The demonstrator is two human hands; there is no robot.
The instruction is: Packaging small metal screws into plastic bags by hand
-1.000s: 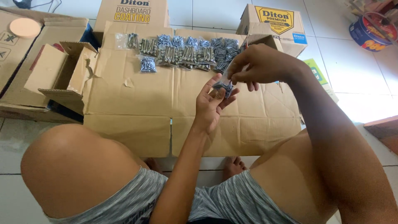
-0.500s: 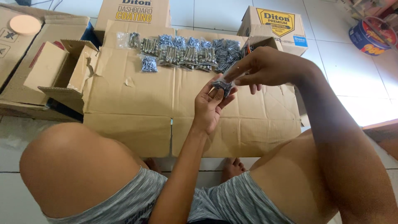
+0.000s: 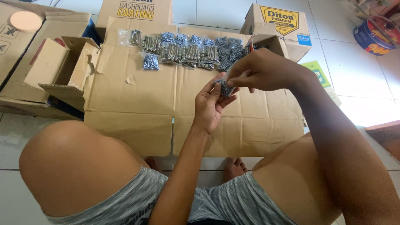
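Packing screws: left hand (image 3: 212, 104) fingers grasp small bag (image 3: 225, 87) at frame centre, right hand (image 3: 262, 71) fingers pinch its top; next needs sealing.

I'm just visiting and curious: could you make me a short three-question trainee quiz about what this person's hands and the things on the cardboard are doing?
1. True or false: both hands meet on one small clear bag of screws.
2. Where does the row of filled bags lie? A) along the far edge of the flattened cardboard sheet B) inside the blue tin C) on the person's knee
3. Which side of the sheet has the open small carton?

Key: 1. True: left hand and right hand both grip it. 2. A. 3. The person's left.
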